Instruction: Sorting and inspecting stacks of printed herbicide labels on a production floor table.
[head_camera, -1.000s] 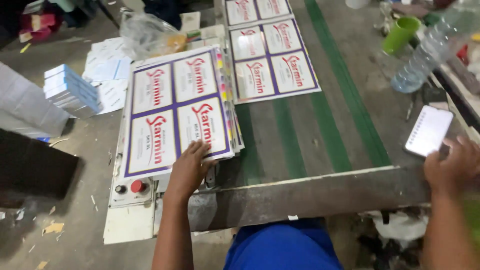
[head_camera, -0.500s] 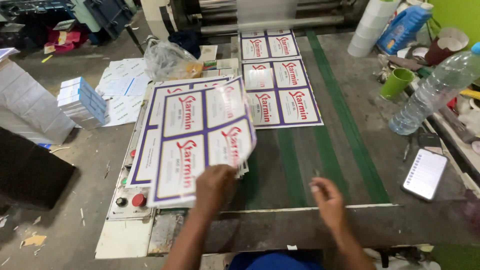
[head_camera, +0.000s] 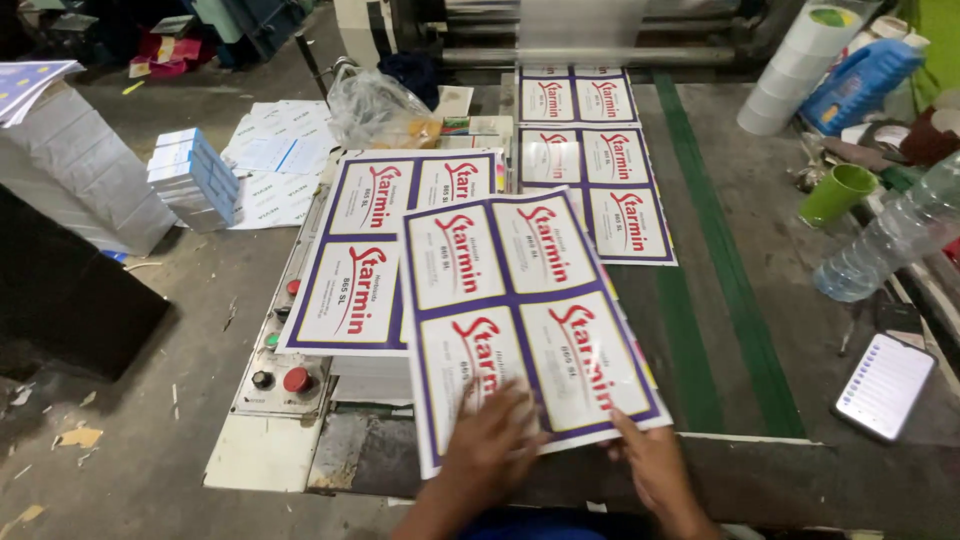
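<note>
At the near edge of the belt (head_camera: 700, 330), seen from the head camera, both hands work one printed sheet (head_camera: 520, 310). The left hand (head_camera: 495, 440) lies flat on the sheet's near left corner, fingers spread and pressing down, so the sheet cannot slide. The right hand (head_camera: 655, 465) touches the near right edge with its fingers together, the forefinger stretched along the paper; whether the thumb is tucked under the edge I cannot tell. The sheet, white with four labels framed in purple, lies skewed, its left part overlapping the stack (head_camera: 390, 255) of like sheets and its right part over the belt, which reads as a sheet held halfway between the two.

The stack sits on a side stand just left of the belt, squared up, close enough for a sheet to be drawn across without lifting it far. Below it is a control panel (head_camera: 285, 370) with a red button, within reach of the left hand. Further up the belt, more sheets (head_camera: 590, 160) lie in line from a roller (head_camera: 580, 25) at the far end.

On the right, a phone (head_camera: 885, 385), a bottle (head_camera: 890, 235) and a green cup (head_camera: 838, 193) rest off the belt, apart from the paper's path. On the floor to the left stand small boxes (head_camera: 195, 178).
</note>
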